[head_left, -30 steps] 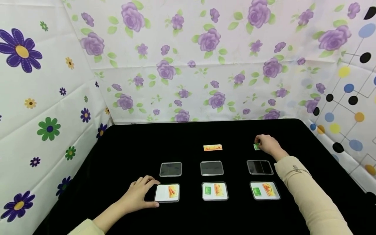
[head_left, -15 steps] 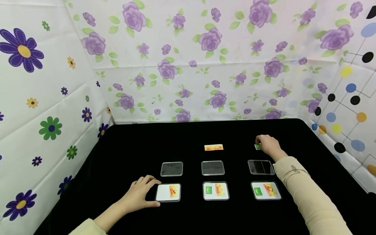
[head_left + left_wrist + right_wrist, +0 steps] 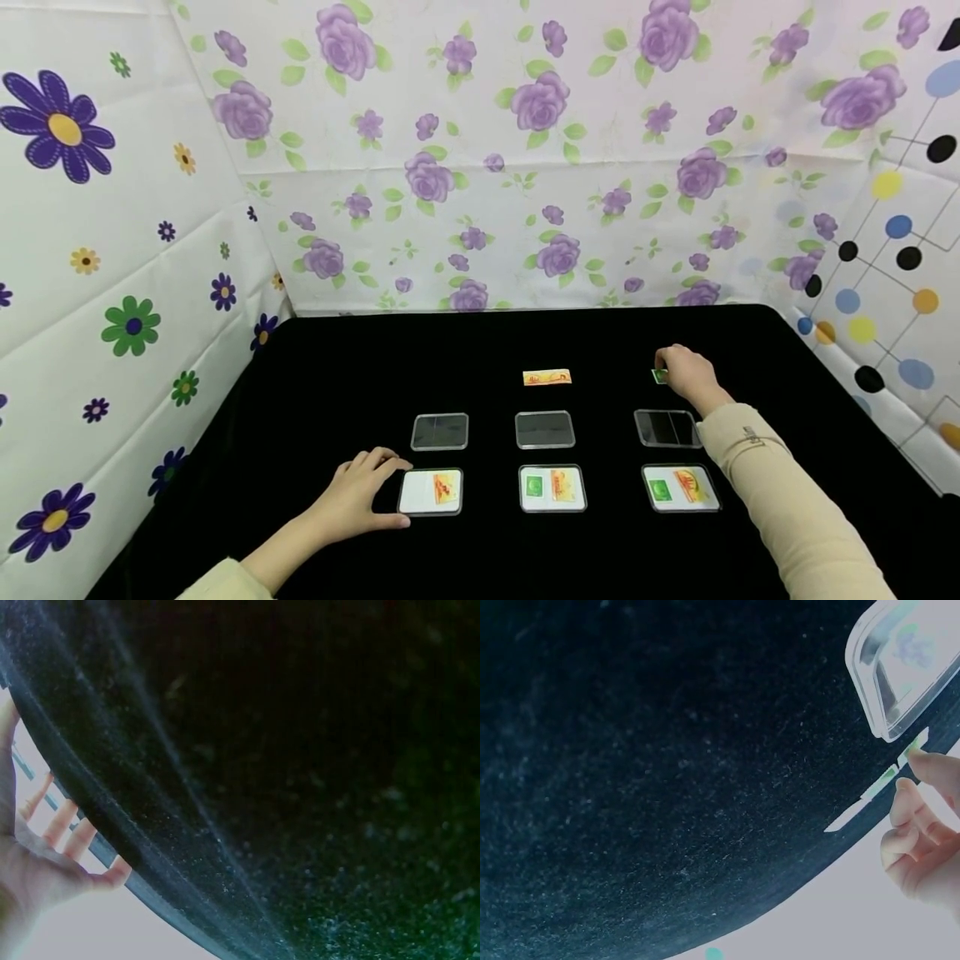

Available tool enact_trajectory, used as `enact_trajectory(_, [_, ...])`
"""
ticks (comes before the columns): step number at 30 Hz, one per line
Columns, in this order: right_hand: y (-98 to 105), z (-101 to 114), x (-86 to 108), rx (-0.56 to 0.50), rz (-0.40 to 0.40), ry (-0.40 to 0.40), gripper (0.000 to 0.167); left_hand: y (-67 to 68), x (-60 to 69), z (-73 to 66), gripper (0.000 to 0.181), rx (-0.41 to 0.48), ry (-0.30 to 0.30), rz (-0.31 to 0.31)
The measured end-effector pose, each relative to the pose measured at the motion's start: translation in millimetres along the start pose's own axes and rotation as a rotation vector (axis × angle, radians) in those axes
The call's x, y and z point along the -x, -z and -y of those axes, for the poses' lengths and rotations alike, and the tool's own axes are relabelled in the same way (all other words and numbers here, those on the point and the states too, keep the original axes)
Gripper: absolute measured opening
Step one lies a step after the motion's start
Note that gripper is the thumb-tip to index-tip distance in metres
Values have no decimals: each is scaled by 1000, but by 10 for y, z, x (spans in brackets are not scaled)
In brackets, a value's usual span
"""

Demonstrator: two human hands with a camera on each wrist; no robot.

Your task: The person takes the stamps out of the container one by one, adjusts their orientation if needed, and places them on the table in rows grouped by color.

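Note:
In the head view, my left hand (image 3: 360, 498) spreads thumb and index finger at the left corners of a clear case (image 3: 431, 510) with a white card and orange picture inside. Its fingers look relaxed in the left wrist view. At the back right, my right hand (image 3: 688, 373) holds its fingertips on a small green card (image 3: 660, 377). Up close in the right wrist view, thumb and curled index finger pinch a strip of white and green pieces (image 3: 880, 783) lying on the black cloth; the fingers partly cover it.
An orange strip (image 3: 547, 377) lies at the back middle. Three dark transparent cases (image 3: 439, 432), (image 3: 545, 430), (image 3: 667, 428) form a row. In front are two more filled cases (image 3: 552, 488), (image 3: 680, 488). Patterned cloth walls (image 3: 480, 150) surround the black table (image 3: 337, 358).
The head view has shifted slightly, so everything sits a little further right. Both hands keep nearly the same places; the right fingers remain at the green card.

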State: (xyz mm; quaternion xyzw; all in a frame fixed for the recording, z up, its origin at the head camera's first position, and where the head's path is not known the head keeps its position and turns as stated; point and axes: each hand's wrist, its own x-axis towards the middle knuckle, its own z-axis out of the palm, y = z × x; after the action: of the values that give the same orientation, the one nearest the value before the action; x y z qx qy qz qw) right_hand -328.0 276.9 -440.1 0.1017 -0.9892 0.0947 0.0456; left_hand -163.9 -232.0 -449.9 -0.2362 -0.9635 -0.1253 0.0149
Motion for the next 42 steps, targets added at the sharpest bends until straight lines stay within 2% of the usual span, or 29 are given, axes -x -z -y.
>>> enact_trajectory(15, [5, -47, 16, -54, -8, -12, 20, -29, -3, 0, 69, 8, 5, -1])
enact_trajectory(27, [72, -74, 99, -62, 4, -13, 22, -26, 4, -15, 69, 9, 2, 1])
enact_trajectory(34, [80, -147, 170, -105, 6, 49, 23, -15, -10, -5, 69, 9, 2, 1])
enact_trajectory(42, [78, -70, 269, -161, -42, 153, 17, -14, -7, 0, 70, 4, -3, -6])
